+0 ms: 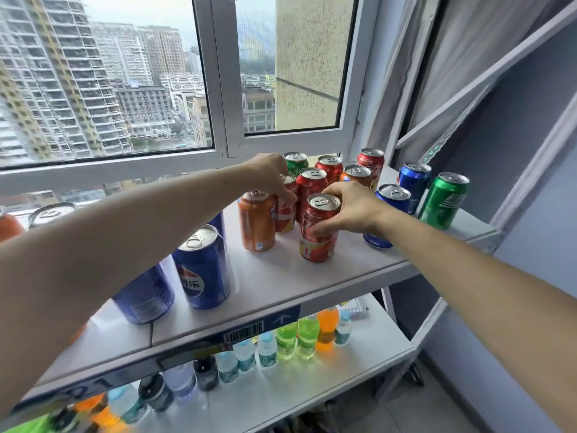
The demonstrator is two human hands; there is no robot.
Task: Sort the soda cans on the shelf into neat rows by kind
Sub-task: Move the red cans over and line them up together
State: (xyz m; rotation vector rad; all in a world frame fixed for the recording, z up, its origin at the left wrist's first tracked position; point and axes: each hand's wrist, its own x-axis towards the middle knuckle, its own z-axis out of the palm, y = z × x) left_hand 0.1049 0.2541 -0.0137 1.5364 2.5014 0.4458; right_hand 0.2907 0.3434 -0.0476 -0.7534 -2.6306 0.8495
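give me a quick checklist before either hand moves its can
1. Right hand has a firm hold on the front red can: ok, fingers wrap its top and side.
2. Left hand has a hold on the red can behind: cannot tell, fingers hide the contact.
3. Front red can upright on the shelf: ok.
4. Room to move without knocking neighbours: not ok, the orange can stands right beside the left hand's can.
5. Cans sorted by kind: not ok, red, orange, green and blue are mixed.
6. Right-end green can safe from the edge: cannot tell.
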